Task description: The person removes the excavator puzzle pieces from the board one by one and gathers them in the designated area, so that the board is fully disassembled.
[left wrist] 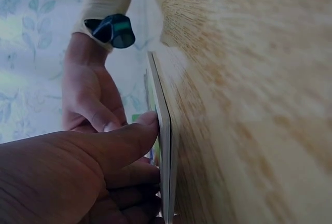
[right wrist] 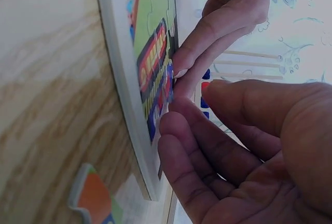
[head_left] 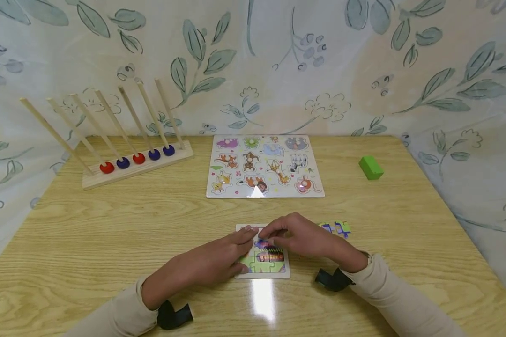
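A small jigsaw puzzle in a white frame [head_left: 263, 276] lies on the table, part-filled with pieces that show a red vehicle on green. My left hand [head_left: 219, 255] rests on the frame's left side with fingers extended; in the left wrist view its thumb [left wrist: 148, 120] touches the frame's edge. Over the upper part of the puzzle, my right hand [head_left: 299, 236] bends its thumb and fingers around a blue-and-red puzzle piece [right wrist: 167, 84], which sits slightly raised. The fingers partly hide that piece in the head view.
Loose puzzle pieces [head_left: 343, 228] lie right of the frame, partly behind the right hand. Farther back are an animal peg board [head_left: 265, 192], a wooden rack of upright rods [head_left: 160, 161] with red and blue beads, and a green block [head_left: 371, 168]. A patterned cloth hangs behind.
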